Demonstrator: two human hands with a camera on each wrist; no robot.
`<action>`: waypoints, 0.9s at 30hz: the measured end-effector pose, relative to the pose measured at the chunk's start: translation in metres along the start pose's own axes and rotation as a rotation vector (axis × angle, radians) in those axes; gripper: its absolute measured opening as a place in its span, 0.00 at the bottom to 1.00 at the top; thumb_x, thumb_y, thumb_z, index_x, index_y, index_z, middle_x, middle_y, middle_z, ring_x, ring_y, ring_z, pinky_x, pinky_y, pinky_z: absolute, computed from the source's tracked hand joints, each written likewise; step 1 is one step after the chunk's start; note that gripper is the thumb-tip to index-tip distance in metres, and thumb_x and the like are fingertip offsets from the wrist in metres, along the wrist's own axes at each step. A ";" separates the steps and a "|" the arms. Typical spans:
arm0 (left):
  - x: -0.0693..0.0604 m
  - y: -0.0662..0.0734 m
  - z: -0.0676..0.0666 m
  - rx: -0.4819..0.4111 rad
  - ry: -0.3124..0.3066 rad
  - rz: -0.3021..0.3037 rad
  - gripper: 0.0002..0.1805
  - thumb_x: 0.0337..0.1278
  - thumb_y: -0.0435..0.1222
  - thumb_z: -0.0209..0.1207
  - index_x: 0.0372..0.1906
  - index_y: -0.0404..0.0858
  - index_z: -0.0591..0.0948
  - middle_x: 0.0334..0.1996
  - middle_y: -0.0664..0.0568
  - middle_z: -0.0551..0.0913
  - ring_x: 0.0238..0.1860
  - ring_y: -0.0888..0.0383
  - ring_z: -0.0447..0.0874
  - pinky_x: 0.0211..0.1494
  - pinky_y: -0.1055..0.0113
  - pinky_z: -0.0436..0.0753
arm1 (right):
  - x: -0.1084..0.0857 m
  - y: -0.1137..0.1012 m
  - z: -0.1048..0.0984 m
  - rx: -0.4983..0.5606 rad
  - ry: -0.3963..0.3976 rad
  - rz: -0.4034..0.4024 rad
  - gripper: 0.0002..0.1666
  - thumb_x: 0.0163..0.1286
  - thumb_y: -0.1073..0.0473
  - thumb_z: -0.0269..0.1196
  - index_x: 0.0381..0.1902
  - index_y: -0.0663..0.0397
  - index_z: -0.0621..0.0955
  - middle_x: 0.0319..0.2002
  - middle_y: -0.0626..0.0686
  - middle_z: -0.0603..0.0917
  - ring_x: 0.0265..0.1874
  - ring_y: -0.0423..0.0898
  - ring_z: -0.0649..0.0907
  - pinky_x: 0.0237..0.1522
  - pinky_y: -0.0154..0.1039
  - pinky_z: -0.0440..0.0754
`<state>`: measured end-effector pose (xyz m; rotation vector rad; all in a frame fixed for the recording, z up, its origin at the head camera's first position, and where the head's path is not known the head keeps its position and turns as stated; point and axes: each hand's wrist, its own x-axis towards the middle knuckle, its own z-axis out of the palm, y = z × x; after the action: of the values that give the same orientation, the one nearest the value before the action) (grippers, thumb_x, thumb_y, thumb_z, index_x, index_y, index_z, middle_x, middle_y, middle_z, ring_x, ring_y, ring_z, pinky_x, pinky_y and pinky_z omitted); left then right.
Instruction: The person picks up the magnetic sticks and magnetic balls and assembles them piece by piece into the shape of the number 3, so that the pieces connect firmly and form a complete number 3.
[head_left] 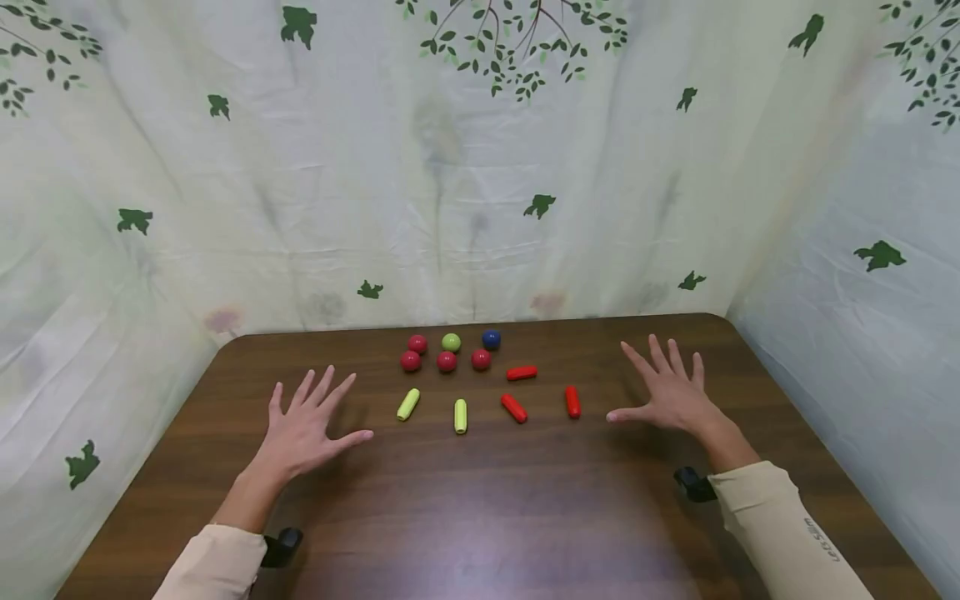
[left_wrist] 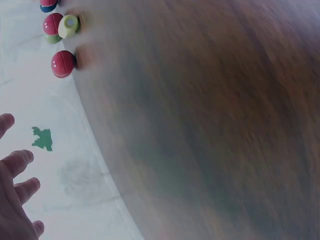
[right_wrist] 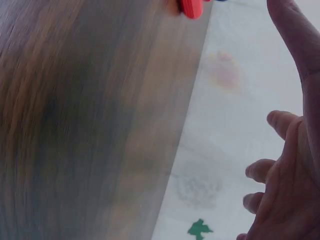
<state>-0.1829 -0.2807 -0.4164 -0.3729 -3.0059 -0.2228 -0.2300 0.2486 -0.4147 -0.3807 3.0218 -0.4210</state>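
My left hand (head_left: 302, 435) is held above the left side of the table, fingers spread and holding nothing. On the right, my right hand (head_left: 672, 398) hovers likewise with its fingers spread apart. Between them lie two pale yellow-green cylinders (head_left: 461, 417) and three red cylinders (head_left: 513, 408). Behind these sit several dark red balls (head_left: 447, 362), a green ball (head_left: 451, 342) and a blue ball (head_left: 491, 339). Nearest the left hand is a tilted yellow-green cylinder (head_left: 408, 404); nearest the right is an upright-pointing red cylinder (head_left: 573, 402). Neither hand touches anything.
A brown wooden table (head_left: 480, 517) with rounded far corners bears everything. White cloth (head_left: 480, 167) printed with green leaves hangs behind it and at both sides. Dark camera straps (head_left: 282, 547) sit at the wrists, by the cream sleeves (head_left: 787, 525).
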 end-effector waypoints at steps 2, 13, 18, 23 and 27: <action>0.002 0.003 0.000 -0.014 -0.002 -0.003 0.51 0.51 0.69 0.53 0.75 0.46 0.57 0.74 0.37 0.52 0.73 0.35 0.45 0.66 0.32 0.34 | 0.000 -0.004 0.000 0.006 0.013 -0.027 0.71 0.44 0.19 0.63 0.77 0.41 0.45 0.74 0.69 0.38 0.71 0.71 0.36 0.60 0.71 0.25; 0.004 0.016 0.000 -0.127 -0.011 -0.002 0.47 0.52 0.64 0.57 0.72 0.42 0.62 0.70 0.33 0.59 0.70 0.34 0.54 0.65 0.32 0.39 | 0.017 -0.041 0.009 -0.007 0.027 -0.174 0.53 0.54 0.36 0.69 0.72 0.49 0.64 0.72 0.67 0.55 0.70 0.68 0.54 0.62 0.71 0.42; 0.009 0.026 -0.001 -0.227 -0.007 0.009 0.44 0.54 0.60 0.60 0.71 0.40 0.64 0.69 0.34 0.62 0.69 0.34 0.57 0.65 0.33 0.43 | 0.034 -0.065 0.017 0.031 0.044 -0.252 0.44 0.56 0.43 0.71 0.68 0.50 0.70 0.69 0.63 0.64 0.68 0.61 0.62 0.60 0.66 0.53; 0.011 0.035 0.000 -0.281 0.006 0.034 0.41 0.53 0.57 0.62 0.67 0.38 0.69 0.67 0.35 0.67 0.67 0.37 0.61 0.65 0.34 0.46 | 0.052 -0.089 0.026 0.079 0.039 -0.366 0.34 0.61 0.46 0.68 0.62 0.54 0.75 0.63 0.60 0.72 0.63 0.56 0.68 0.59 0.62 0.58; 0.012 0.039 0.001 -0.301 0.007 0.035 0.39 0.53 0.56 0.63 0.66 0.38 0.71 0.65 0.35 0.68 0.67 0.38 0.62 0.65 0.33 0.46 | 0.065 -0.107 0.035 0.098 0.017 -0.474 0.28 0.64 0.49 0.66 0.58 0.55 0.78 0.57 0.55 0.76 0.59 0.54 0.72 0.58 0.58 0.62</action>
<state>-0.1852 -0.2401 -0.4105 -0.4474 -2.9565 -0.6751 -0.2641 0.1231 -0.4205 -1.0937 2.8880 -0.5960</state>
